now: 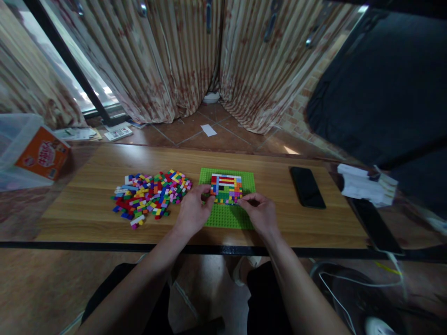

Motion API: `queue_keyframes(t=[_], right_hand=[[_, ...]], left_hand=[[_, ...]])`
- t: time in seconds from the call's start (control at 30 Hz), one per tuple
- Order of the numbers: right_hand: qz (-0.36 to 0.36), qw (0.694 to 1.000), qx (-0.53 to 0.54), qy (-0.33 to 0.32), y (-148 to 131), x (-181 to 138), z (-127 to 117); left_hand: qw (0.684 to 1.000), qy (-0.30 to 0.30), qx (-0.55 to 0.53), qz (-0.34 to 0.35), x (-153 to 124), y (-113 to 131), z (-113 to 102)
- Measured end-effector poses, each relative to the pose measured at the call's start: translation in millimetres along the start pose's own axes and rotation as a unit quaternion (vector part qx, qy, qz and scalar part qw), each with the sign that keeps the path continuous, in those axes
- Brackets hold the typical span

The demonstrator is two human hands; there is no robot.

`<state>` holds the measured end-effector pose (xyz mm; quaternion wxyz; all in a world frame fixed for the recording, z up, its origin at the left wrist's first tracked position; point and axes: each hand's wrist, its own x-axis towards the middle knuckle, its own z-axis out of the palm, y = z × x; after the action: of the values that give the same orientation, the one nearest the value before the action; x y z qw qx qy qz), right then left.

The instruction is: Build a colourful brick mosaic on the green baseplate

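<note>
1 flat rectangular block of multicoloured plastic bricks (pixel 226 182) sits between the left grip (pixel 193 210) and the right grip (pixel 263 214), touched by both. The left grip is curved at the block's left edge, forefinger and thumb set apart; whether it clamps that edge cannot be told. The right grip is pinched, thumb and fingertips closed on the block's lower right corner. Between the 2 grips the block shows red and white stripes, a small black patch, a green area and a pale row along its far edge. Under it, reaching past it towards the person, lies a bright green studded plastic baseplate (pixel 228 219); whether the block is pressed onto the studs is too small to tell. Just left of the left grip, a loose heap of small mixed-colour plastic bricks (pixel 150 194) spreads over the brown wood-grained tabletop (pixel 84 200). Well out on that side stands a translucent plastic box with an orange label (pixel 14 174). Right of the right grip, and apart from it, lies a flat black phone (pixel 307 187); farther out are crumpled white papers (pixel 356 184) and a second dark phone-shaped device (pixel 375 223) joined to a white cable (pixel 398 266). Beyond both grips hang striped beige curtains with reddish patterns (pixel 174 60).
</note>
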<state>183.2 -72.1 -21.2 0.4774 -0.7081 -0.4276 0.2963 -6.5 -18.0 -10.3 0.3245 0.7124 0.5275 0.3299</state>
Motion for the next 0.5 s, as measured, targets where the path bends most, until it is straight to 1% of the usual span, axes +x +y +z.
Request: queue_keyframes(t=[0.2,0.33,0.4,0.5], right_hand=[[-0.005,1.000,0.007,0.001,-5,1,-1],[-0.011,0.998,0.065,-0.005,-5,3,-6],[0.006,0.993,0.117,0.025,-4,5,-9],[0.037,0.981,0.164,0.095,-5,9,-10]], left_hand=[[1.000,-0.002,0.008,0.011,-2,1,-1],[1.000,-0.010,0.003,0.005,-3,0,-2],[1.000,-0.013,-0.006,0.001,-3,-1,-3],[1.000,-0.019,-0.017,-0.005,-1,-4,-6]])
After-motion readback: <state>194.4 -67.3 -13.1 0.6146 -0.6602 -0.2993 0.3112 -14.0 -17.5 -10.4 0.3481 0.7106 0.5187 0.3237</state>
